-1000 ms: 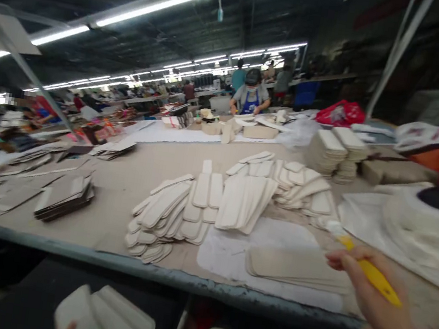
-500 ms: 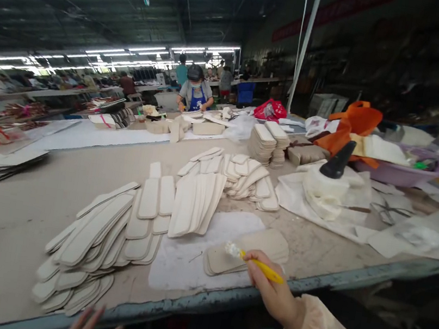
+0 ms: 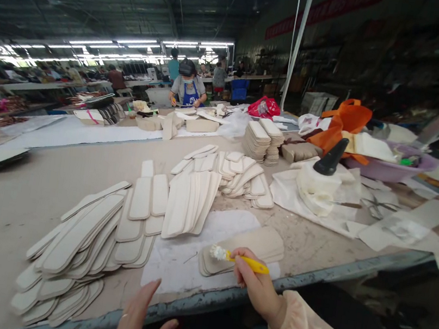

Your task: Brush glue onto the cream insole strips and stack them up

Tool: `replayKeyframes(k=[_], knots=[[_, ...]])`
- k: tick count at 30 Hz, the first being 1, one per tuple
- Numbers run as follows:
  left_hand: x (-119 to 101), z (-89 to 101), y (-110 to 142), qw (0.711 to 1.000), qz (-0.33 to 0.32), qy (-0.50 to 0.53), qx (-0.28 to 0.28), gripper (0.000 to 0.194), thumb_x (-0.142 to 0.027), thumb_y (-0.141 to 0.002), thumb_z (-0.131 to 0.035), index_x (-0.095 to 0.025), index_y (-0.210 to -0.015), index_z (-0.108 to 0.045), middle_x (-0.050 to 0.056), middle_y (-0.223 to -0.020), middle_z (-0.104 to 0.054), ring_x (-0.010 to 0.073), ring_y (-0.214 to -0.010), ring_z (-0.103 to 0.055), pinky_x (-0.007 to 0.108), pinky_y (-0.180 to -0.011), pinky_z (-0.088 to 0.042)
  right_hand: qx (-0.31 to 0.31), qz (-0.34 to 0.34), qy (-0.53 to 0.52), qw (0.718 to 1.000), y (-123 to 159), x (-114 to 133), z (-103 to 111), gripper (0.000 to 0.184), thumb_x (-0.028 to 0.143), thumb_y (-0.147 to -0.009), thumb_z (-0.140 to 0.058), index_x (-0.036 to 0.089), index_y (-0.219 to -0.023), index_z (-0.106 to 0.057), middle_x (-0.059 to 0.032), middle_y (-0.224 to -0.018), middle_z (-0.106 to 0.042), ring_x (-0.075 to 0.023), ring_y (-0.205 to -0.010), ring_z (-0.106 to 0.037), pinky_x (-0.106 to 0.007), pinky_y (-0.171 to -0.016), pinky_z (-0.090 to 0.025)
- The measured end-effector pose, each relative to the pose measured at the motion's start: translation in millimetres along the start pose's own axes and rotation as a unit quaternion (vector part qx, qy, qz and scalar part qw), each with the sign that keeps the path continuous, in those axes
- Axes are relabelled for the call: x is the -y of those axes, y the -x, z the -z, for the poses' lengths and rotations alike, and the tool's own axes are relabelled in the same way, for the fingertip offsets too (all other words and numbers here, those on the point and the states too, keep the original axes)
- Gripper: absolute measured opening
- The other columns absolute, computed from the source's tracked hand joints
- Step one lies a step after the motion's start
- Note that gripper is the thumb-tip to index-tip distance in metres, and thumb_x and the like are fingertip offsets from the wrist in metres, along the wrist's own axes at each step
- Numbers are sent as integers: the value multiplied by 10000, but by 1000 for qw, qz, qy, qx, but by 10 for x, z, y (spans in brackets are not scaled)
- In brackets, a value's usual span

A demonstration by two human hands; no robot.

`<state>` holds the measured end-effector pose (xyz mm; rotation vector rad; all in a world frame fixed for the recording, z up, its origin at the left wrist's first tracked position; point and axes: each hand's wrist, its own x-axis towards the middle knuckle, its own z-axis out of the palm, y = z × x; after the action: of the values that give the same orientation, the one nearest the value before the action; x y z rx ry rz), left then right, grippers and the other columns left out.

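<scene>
My right hand (image 3: pixel 252 279) is closed around a brush with a yellow handle (image 3: pixel 252 264). White paste coats its bristles (image 3: pixel 218 252), which are at the left end of a small stack of beige rounded panels (image 3: pixel 249 243). That stack lies partly on a white sheet (image 3: pixel 163 266) at the table's near edge. My left hand (image 3: pixel 145 318) is empty, thumb and fingers apart, at the edge below the sheet. To its left, many overlapping pale panels (image 3: pixel 80 237) are fanned out. More loose panels (image 3: pixel 191 204) lie behind the sheet.
A white container with a black cone (image 3: pixel 331 159) stands on plastic at the right, near scissors (image 3: pixel 378 205). Farther back are stacked panels (image 3: pixel 256 141), an orange bag (image 3: pixel 345 120) and a purple basin (image 3: pixel 392 168). A co-worker in a blue apron (image 3: pixel 191 94) stands across the table.
My left hand has risen into view and moved right, toward the sheet. My right hand has shifted slightly left with the brush over the panel stack. The whole view has shifted a little.
</scene>
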<state>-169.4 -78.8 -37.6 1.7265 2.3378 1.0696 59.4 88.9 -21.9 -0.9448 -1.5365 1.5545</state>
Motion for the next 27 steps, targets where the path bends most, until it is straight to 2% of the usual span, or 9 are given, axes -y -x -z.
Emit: replayKeyframes(k=[3,5,9,13,20,24,27], knots=[[-314,-366,-366,995,-19,40,88,687,-344,-757,-627,-157,-1361,-356,153,-1360,-482,296,-1285,-408,482,-1063,-352,-13,6,1,1000,-10,7,15,323,490,-910,-432,188,-942,-541,55,-530,-429,-116,-478,-392,-264,-490,-321],[-446,-575,-586,990,-21,53,130,800,-310,-687,-684,-125,-1380,-330,161,-1387,-456,302,-1314,-366,477,-1087,-320,-28,9,1,1000,-19,-5,50,326,493,-912,-430,189,-945,-543,55,-526,-421,-119,-475,-384,-269,-488,-313],[-494,-825,-821,981,-29,54,183,873,-286,-611,-718,-114,-1379,-339,154,-1392,-464,307,-1308,-374,468,-1093,-299,-35,7,-1,999,-34,-41,99,336,514,-908,-425,201,-926,-547,55,-515,-415,-124,-464,-384,-271,-481,-303],[-447,-893,-842,981,-21,56,182,846,-293,-640,-686,-145,-1389,-323,126,-1305,-554,298,-1253,-438,473,-1062,-316,-18,0,-1,1000,-45,-51,61,336,515,-907,-428,200,-916,-546,55,-514,-422,-122,-469,-390,-266,-487,-308],[-490,-863,-865,982,-4,72,175,924,-269,-610,-698,-167,-1414,-254,88,-1214,-608,276,-1177,-505,433,-1026,-352,12,-14,8,1000,-91,-28,-64,294,465,-913,-444,197,-838,-540,68,-510,-429,-96,-470,-382,-233,-494,-322],[-497,-863,-884,981,0,66,183,958,-271,-633,-690,-145,-1435,-181,89,-1198,-609,266,-1155,-512,426,-1019,-358,-20,-17,44,999,-114,-32,-35,271,427,-905,-461,199,-786,-543,66,-518,-418,-101,-487,-387,-231,-505,-333],[-500,-864,-887,982,-11,56,179,940,-270,-662,-676,-156,-1444,-168,79,-1196,-608,261,-1164,-506,419,-1026,-352,-65,-11,77,995,-139,-27,110,256,413,-895,-468,203,-783,-560,58,-540,-430,-112,-511,-407,-237,-516,-339]])
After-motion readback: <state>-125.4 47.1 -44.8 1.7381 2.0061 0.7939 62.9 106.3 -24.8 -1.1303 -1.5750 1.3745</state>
